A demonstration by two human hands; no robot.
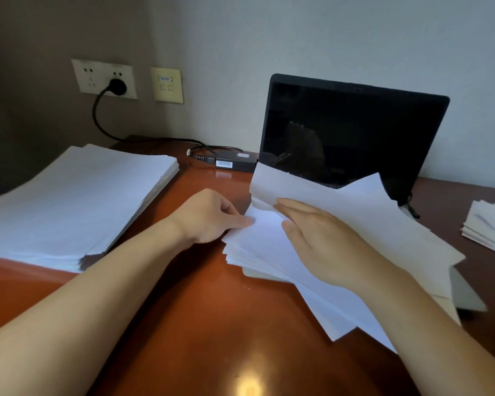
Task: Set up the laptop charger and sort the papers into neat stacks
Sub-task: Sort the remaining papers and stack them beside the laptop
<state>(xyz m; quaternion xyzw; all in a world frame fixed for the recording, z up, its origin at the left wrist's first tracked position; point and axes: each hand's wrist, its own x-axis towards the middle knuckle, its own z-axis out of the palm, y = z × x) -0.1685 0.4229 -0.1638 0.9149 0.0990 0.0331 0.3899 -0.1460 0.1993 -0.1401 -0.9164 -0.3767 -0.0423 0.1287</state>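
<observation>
**Loose papers [383,224] under both hands, right of centre**

The loose papers lie in an untidy, fanned pile on the red-brown wooden desk [197,310], right of the middle of the frame. Their sheets point at different angles. The far edge of the pile rises in front of the lower part of the laptop [349,132], whose lid is open and whose screen is dark.

The left hand [209,217], at the centre of the frame, has its fingers curled and pinches the near-left corner of a sheet in the pile between thumb and forefinger. The right hand [326,244] lies flat on top of the pile, palm down, with its fingers straight and close together, pointing toward the upper left.

At the left of the frame a large neat stack [75,201] of white sheets rests on the desk, well apart from the pile. At the right edge lies a small stack [489,228], partly cut off by the frame.

The charger brick [235,162] sits on the desk just left of the laptop, behind the hands. A black cable [97,118] runs from it up to a black plug [117,87] seated in the white wall socket [89,75] at the upper left. Whether the charger reaches the laptop cannot be told, as the papers hide that side. Right of the socket is a yellowish wall plate [167,84].
</observation>
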